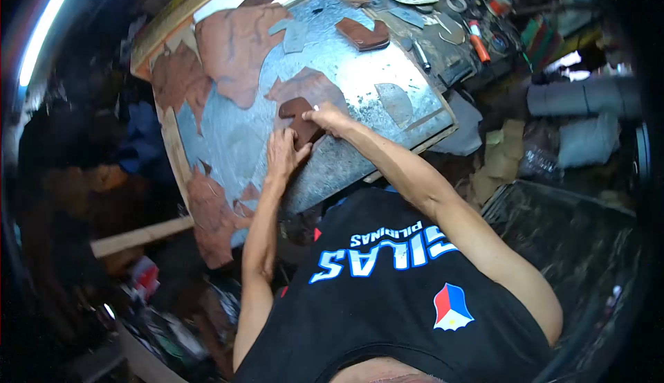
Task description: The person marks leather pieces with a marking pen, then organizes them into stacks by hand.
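Note:
A dark brown leather piece [299, 118] with a notched outline lies over the front of a lighter brown scrap [315, 87] on the metal-topped table [332, 165]. My left hand [283, 153] touches its lower left edge, thumb and fingers apart. At its right side, my right hand [328, 119] is closed on something small with a pale tip, too small to make out. A similar stack of cut brown pieces [364, 35] lies farther back, and a grey cut piece [294, 36] lies to its left.
Large brown leather sheets [238, 47] cover the table's left side. A grey curved piece [394, 104] lies at right. Beyond are a marker [421, 56], a red-orange bottle [478, 42] and a tape roll [456, 2]. A wooden edge [176, 165] borders the table.

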Motion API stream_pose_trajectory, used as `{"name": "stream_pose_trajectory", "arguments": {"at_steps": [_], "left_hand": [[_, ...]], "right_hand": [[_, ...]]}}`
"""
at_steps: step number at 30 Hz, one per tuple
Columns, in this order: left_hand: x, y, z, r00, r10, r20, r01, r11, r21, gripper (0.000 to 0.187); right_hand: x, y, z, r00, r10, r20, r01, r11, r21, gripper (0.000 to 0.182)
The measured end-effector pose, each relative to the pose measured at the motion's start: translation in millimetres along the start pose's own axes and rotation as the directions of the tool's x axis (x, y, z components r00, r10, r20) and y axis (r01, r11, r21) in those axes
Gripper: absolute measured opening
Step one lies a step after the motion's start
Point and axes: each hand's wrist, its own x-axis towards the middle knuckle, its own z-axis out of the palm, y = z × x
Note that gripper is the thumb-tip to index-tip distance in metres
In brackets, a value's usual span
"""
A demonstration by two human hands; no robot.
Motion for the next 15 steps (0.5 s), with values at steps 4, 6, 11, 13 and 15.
{"name": "stream_pose_trajectory", "arguments": {"at_steps": [4, 6, 11, 13, 15], "left_hand": [[3.1, 3.1, -6.5, 0.999, 0.017, 0.029, -0.016, 0.999, -0.032, 0.045], [7.9, 15.9, -17.6, 1.000, -0.009, 0.017, 0.011, 0.998, -0.067, 0.045], [33.3, 47.6, -37.8, 0.984, -0.012, -0.180, -0.008, 0.994, -0.113, 0.051], [43.4, 45.8, -39.6, 0.987, -0.060, -0.151, 0.028, 0.978, -0.208, 0.049], [57.1, 50.8, -48.7, 0.951, -0.290, 0.108, 0.297, 0.759, -0.579, 0.049]], "right_hand": [[24.2, 19.0, -10.5, 0.993, -0.100, 0.069, 0.108, 0.987, -0.118, 0.030], [21.9, 26.5, -17.3, 0.973, -0.203, 0.107, 0.198, 0.978, 0.059, 0.026], [-40.5, -27.4, -57.3, 0.971, -0.236, 0.041, 0.226, 0.959, 0.170, 0.032], [-45.2, -31.6, -72.1, 0.984, -0.165, 0.065, 0.146, 0.962, 0.229, 0.032], [-36.6, -31.0, -89.0, 0.960, -0.222, 0.169, 0.196, 0.968, 0.159, 0.029]]}}
